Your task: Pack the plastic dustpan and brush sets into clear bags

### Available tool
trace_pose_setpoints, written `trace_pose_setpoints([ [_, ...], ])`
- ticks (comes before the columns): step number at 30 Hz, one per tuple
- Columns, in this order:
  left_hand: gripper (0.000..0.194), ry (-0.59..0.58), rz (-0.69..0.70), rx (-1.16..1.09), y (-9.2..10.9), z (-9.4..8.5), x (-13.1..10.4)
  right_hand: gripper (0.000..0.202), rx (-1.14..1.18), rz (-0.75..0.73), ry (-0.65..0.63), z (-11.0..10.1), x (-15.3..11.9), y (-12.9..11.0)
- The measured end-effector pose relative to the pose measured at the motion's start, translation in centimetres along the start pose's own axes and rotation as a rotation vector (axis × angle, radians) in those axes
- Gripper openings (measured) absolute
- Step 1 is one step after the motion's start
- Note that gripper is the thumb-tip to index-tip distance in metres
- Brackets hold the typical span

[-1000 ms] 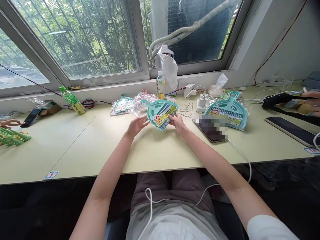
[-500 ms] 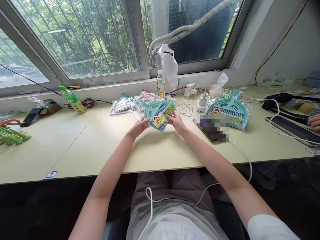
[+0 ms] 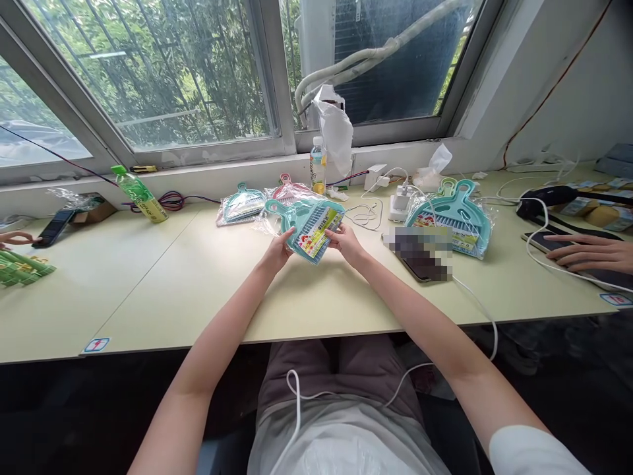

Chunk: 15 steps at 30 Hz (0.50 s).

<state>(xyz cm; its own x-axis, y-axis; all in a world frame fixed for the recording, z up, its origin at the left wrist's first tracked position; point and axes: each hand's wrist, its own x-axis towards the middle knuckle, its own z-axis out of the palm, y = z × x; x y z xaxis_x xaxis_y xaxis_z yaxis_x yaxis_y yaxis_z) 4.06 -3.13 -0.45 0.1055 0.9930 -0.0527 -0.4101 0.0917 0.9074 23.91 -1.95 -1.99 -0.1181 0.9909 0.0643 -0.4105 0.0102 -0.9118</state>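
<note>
A teal dustpan and brush set point(image 3: 310, 227) with a yellow label is held up above the table, tilted. My left hand point(image 3: 278, 252) grips its lower left edge, the thumb on the front. My right hand point(image 3: 346, 241) is closed on the right edge beside the label. Behind it on the table lie a wrapped teal set point(image 3: 243, 203) and a wrapped pink set point(image 3: 291, 191). More wrapped sets, teal in front point(image 3: 457, 214) and green behind, rest to the right.
Nearby are a phone point(image 3: 420, 257) with a white cable, a charger point(image 3: 399, 203), an upright bottle point(image 3: 318, 168) and a leaning green bottle point(image 3: 141, 194). Another person's hand point(image 3: 593, 253) rests over a dark device at right; another holds green strips point(image 3: 22, 267) at left.
The held set has shifted slightly left and turned, its label now steeper, with both my hands still on it. At right, the other person's hand has reached further in over the dark device.
</note>
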Motion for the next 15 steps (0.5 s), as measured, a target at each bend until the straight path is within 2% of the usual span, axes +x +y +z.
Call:
trace_pose_setpoints([
  [5,0.031,-0.071,-0.077,0.105,0.2,0.1,-0.4,0.033,-0.038,-0.006,-0.037,-0.2,-0.3,-0.8],
  [10,0.034,-0.102,-0.06,0.091,0.6,0.0,-0.6,0.035,-0.036,-0.046,-0.029,0.1,-0.6,-1.1],
  [15,0.042,-0.267,-0.106,0.116,0.2,0.8,-1.1,0.033,0.026,-0.101,0.045,0.7,-1.0,-1.0],
])
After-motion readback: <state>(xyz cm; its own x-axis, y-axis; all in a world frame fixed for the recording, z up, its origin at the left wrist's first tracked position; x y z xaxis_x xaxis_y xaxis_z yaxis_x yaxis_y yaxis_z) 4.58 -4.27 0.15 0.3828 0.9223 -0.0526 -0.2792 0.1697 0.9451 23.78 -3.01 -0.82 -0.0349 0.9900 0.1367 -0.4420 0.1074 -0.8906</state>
